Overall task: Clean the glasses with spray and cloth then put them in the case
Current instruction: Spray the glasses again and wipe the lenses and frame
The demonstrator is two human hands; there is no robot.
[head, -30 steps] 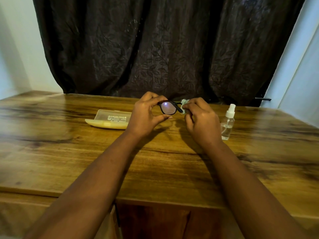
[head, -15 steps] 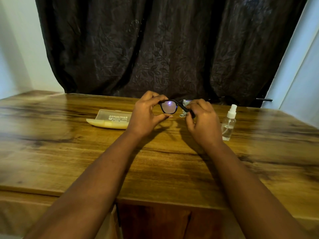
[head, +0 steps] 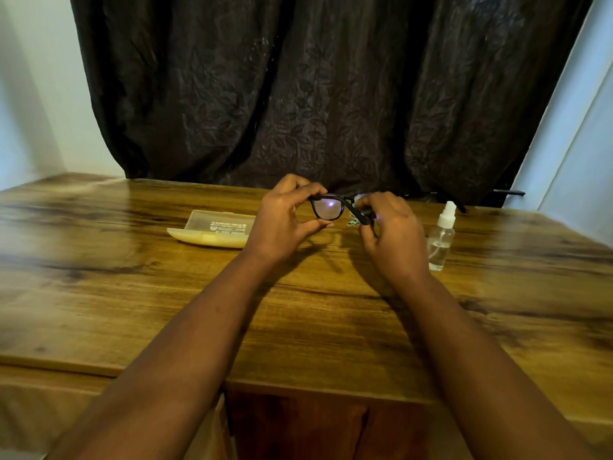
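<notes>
The glasses (head: pixel 326 209) are held above the table (head: pixel 132 293); the left hand (head: pixel 282 220) pinches a lens rim, the right hand (head: pixel 388 230) a temple. They look light, fragile, best held by the frame.

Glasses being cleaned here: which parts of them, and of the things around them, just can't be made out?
All in the head view:
- glasses: the lens on the right is hidden behind the right hand.
- cloth: only a pale scrap shows; the right hand's fingers cover the rest.
- case: its label print is too small to read, and the left hand covers its right end.
- spray bottle: liquid level unclear through clear plastic.
</notes>
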